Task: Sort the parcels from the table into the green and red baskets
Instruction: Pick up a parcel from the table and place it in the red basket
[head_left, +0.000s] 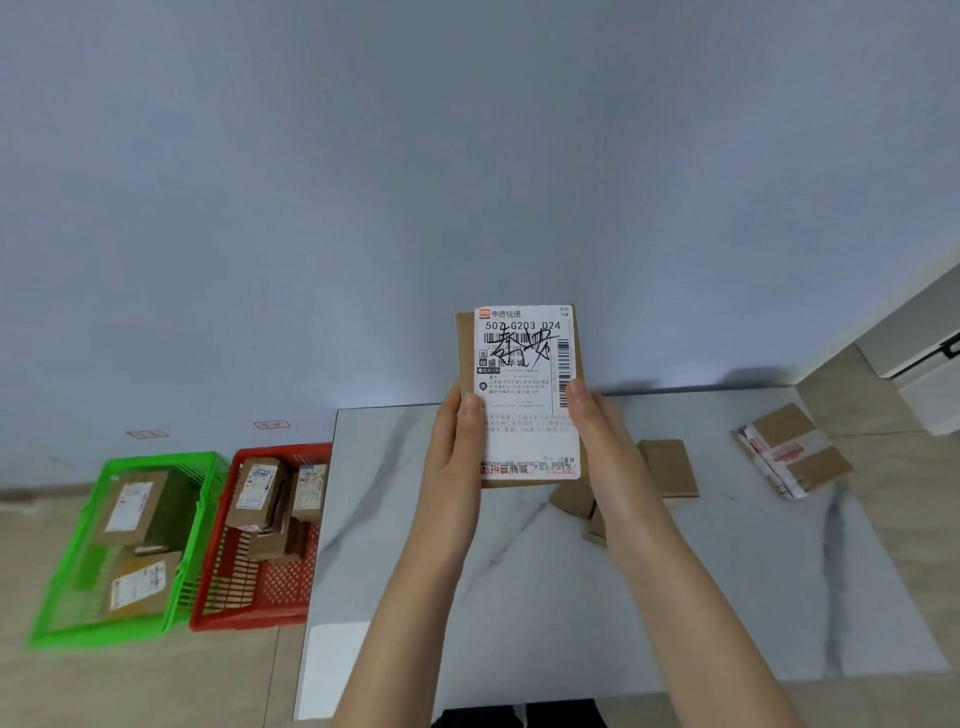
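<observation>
I am at the reading step. The labelled parcel (522, 395) is up off the worktop (727, 571), held upright in front of me. Its white shipping label faces me, with a printed code line and a handwritten scrawl near the top. I judge that I am checking which basket it belongs in; it has not gone to either one yet.

My left hand (457, 452) grips the parcel's left edge and my right hand (597, 441) its right edge. Of the fingers (470, 410) only the thumbs show, each pressed flat on the front of the label low on its side. The rest wrap behind the cardboard, out of my sight. Both hands are closed on this one parcel and carry nothing else.

The next move, as I judge it, calls for a choice made from the label. After that comes a carry toward eight o'clock, past the worktop's left edge and down to the floor. The red basket (280, 451) stands just beside the worktop there, with the green basket (156, 460) close against its far side. Both already hold brown parcels.

More parcels wait on the worktop. A plain brown parcel (667, 467) lies at three o'clock of my right hand. A taped parcel (792, 449) lies farther out the same way. Some small brown parcels (571, 499) are partly hidden under my right wrist.
</observation>
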